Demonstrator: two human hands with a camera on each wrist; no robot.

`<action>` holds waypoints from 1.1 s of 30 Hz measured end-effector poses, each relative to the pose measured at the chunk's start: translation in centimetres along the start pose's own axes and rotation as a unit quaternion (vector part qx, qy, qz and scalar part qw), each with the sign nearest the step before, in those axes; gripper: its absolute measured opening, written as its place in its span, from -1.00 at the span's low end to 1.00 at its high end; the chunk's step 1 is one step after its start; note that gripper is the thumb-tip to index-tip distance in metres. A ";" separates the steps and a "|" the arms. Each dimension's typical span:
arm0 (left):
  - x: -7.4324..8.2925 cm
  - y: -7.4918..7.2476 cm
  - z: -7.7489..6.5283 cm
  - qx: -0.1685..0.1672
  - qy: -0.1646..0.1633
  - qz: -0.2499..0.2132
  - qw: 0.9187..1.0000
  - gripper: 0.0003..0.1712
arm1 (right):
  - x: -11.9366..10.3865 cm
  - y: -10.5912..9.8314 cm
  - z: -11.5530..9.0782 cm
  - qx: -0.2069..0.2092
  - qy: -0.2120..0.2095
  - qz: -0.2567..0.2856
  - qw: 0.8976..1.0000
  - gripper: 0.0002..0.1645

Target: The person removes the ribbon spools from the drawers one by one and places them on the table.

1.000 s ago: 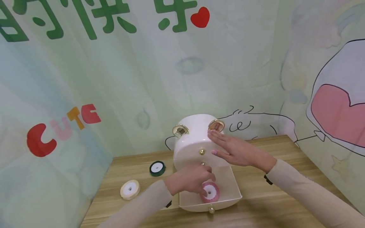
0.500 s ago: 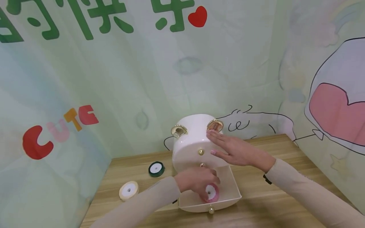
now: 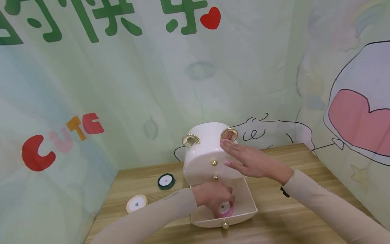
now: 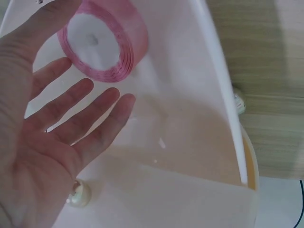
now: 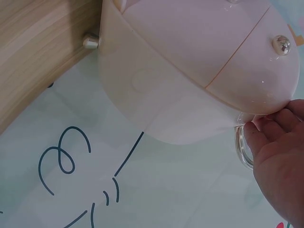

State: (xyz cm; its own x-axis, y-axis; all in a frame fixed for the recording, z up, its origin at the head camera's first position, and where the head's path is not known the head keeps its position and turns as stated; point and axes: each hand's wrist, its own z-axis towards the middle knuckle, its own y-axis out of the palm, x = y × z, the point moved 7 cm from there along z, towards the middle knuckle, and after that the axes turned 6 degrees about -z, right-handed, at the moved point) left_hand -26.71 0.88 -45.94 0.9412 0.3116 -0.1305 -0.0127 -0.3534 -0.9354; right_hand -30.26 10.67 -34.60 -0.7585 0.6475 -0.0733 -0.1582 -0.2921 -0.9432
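Observation:
A pink ribbon roll (image 3: 226, 210) with a white core lies in the pulled-out drawer (image 3: 248, 200) of a white round cabinet (image 3: 201, 162). My left hand (image 3: 213, 196) is over the roll, palm toward it. In the left wrist view, the thumb crosses the edge of the ribbon roll (image 4: 135, 35), while the fingers (image 4: 107, 118) spread loosely beside it on the cabinet's side. My right hand (image 3: 254, 161) rests with straight fingers on the cabinet's upper front, near its right gold-rimmed ear (image 3: 229, 135). The right wrist view shows these fingertips (image 5: 256, 135) against the cabinet's edge beside that ear.
On the wooden table (image 3: 280, 217), left of the cabinet, lie a dark green ribbon roll (image 3: 166, 181) and a cream one (image 3: 136, 204), the latter partly behind my left sleeve. Gold knobs (image 3: 225, 225) stick out from the drawer fronts. A printed cloth backdrop (image 3: 152, 84) stands behind.
My left hand has moved slightly right and lower over the pink ribbon roll, covering more of its left side. The right hand has stayed on the cabinet.

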 end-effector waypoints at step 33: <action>0.2 1.3 0.0 0.013 0.016 -0.035 0.999 -0.55 | 0.2 0.1 0.0 -0.003 0.003 0.009 1.000 -0.18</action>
State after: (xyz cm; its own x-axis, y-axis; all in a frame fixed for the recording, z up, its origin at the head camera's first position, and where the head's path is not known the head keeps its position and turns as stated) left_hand -26.58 0.49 -47.14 0.9502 0.3068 -0.0542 0.0454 -0.3086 -0.9501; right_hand -30.37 10.77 -34.68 -0.7572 0.6467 -0.0917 -0.1417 -0.2997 -0.9435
